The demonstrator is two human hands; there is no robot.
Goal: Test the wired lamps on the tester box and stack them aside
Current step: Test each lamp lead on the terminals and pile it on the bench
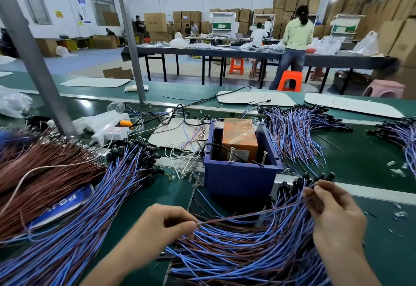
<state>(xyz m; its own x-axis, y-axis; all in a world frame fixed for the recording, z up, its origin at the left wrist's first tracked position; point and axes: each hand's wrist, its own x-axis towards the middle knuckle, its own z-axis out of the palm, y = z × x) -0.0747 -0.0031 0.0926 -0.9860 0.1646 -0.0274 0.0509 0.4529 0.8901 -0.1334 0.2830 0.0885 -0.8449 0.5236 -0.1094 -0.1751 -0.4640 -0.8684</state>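
Observation:
A blue tester box (239, 176) holding an orange block and two upright screws (247, 155) stands mid-table. Below it lies a heap of blue-and-brown wired lamps (243, 247) with black lamp heads at its upper right. My left hand (171, 220) pinches the wire ends of a wired lamp (252, 212) that stretches across to my right hand (333, 209), which pinches it near the lamp head. The stretched lamp hangs just above the heap, in front of the box.
A large stack of blue-wired lamps (94, 207) lies left, beside brown wires (42, 173). More lamp bundles (297, 132) fan out right of the box. A white power strip (110, 132) and a metal post (38, 60) stand at back left. People work at far tables.

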